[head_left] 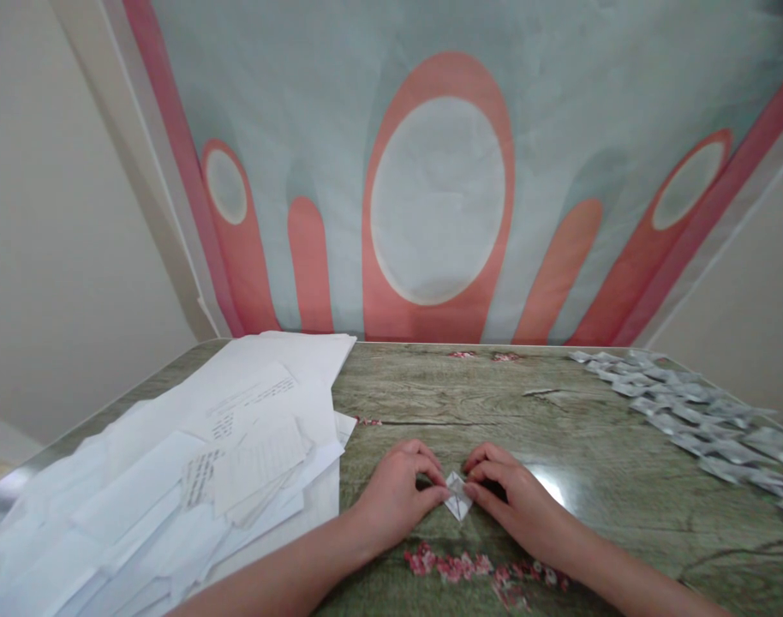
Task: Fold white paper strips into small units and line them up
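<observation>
A small folded piece of white paper [457, 499], diamond-shaped with crease lines across it, is between my two hands just above or on the table. My left hand [401, 488] pinches its left corner between thumb and fingers. On the opposite corner, my right hand [517, 497] has its thumb and fingers closed in the same way. Whether the paper touches the tabletop I cannot tell.
Loose white sheets [140, 480], some printed, cover the table's left side. Several rows of small folded paper pieces [693, 411] lie at the right. The wood-patterned table [430, 394] with pink flower prints meets a coloured backdrop [436, 326] behind.
</observation>
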### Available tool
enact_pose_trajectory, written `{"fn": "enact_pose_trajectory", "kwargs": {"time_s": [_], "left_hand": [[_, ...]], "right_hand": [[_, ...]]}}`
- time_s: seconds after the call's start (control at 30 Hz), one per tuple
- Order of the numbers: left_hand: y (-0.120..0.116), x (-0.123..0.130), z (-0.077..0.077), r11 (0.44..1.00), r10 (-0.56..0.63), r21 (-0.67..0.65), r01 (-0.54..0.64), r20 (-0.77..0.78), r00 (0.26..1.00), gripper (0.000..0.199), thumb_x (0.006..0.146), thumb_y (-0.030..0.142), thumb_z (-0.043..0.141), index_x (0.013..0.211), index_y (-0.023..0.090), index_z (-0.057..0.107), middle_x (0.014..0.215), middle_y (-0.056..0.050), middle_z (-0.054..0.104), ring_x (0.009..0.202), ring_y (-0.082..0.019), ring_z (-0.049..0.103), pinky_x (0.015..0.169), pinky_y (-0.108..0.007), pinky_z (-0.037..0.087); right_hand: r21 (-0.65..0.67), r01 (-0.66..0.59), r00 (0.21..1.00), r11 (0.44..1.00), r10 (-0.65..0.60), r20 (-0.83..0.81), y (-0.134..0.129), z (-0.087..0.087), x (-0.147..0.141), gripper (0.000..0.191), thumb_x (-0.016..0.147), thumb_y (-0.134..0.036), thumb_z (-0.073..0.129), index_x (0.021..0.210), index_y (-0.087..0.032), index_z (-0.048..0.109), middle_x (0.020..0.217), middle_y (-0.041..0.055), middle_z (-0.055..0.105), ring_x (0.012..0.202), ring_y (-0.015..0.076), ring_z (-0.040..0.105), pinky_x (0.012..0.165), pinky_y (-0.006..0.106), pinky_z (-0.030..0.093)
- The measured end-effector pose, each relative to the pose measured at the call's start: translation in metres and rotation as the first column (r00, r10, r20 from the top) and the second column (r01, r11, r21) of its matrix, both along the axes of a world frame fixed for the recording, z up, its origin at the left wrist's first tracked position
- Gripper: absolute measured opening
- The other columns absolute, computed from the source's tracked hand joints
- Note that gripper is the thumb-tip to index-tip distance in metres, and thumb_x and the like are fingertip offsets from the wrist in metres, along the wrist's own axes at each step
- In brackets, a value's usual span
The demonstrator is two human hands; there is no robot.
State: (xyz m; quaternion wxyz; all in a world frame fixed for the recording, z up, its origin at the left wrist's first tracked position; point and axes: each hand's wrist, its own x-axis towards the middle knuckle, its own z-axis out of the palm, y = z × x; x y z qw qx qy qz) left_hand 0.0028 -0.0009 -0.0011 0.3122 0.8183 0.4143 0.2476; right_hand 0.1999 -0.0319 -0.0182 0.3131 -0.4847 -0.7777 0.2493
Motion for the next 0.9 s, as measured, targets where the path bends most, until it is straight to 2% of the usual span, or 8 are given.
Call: {"fn": "enact_pose_trajectory", "kwargs": {"time_s": [0.23, 0.43, 0.67, 0.9], "left_hand": [[0.0024, -0.0014, 0.0005, 0.999, 0.019, 0.040, -0.015, -0.096, 0.995, 0.006, 0.070, 0.026, 0.070, 0.072, 0.021, 0.068, 0.087, 0.001, 0.058, 0.089, -0.016, 0.052, 0.082, -0.030, 0.036], [0.0009, -0.0018, 0.0038, 0.995, 0.029, 0.097, -0.011, -0.183, 0.983, 0.009, 0.078, 0.028, 0.061, 0.076, 0.022, 0.067, 0.092, 0.000, 0.058, 0.094, -0.018, 0.049, 0.082, -0.032, 0.034], [0.0051, -0.0021, 0.0002, 0.999, 0.015, 0.038, -0.010, -0.149, 0.989, 0.010, 0.073, 0.034, 0.067, 0.070, 0.024, 0.068, 0.091, 0.001, 0.057, 0.094, -0.018, 0.049, 0.082, -0.032, 0.031], [0.0047, -0.0026, -0.0005, 0.997, 0.027, 0.069, -0.017, -0.149, 0.988, 0.009, 0.070, 0.032, 0.070, 0.069, 0.024, 0.067, 0.094, 0.002, 0.056, 0.095, -0.018, 0.048, 0.083, -0.032, 0.031]], "right_hand": [[-0.018, -0.001, 1.000, 1.000, 0.001, -0.014, -0.0024, 0.0051, -0.0026, 0.015, 0.084, -0.016, 0.050, 0.071, -0.019, 0.057, 0.084, 0.0017, 0.056, 0.082, 0.0157, 0.054, 0.074, 0.029, 0.044], [-0.009, 0.007, 1.000, 1.000, -0.007, -0.010, -0.0005, 0.0024, -0.0032, 0.013, 0.083, -0.014, 0.050, 0.072, -0.019, 0.055, 0.086, 0.0025, 0.055, 0.083, 0.0161, 0.053, 0.074, 0.029, 0.044], [-0.045, 0.008, 1.000, 0.999, -0.009, -0.005, -0.0018, 0.0026, -0.0024, 0.011, 0.082, -0.015, 0.051, 0.071, -0.019, 0.055, 0.086, 0.0023, 0.054, 0.084, 0.0162, 0.052, 0.076, 0.029, 0.042], [-0.084, 0.020, 1.000, 0.996, -0.021, -0.015, -0.0003, 0.0032, -0.0016, 0.010, 0.080, -0.017, 0.053, 0.070, -0.019, 0.054, 0.090, 0.0027, 0.052, 0.088, 0.0167, 0.051, 0.078, 0.030, 0.041]]}}
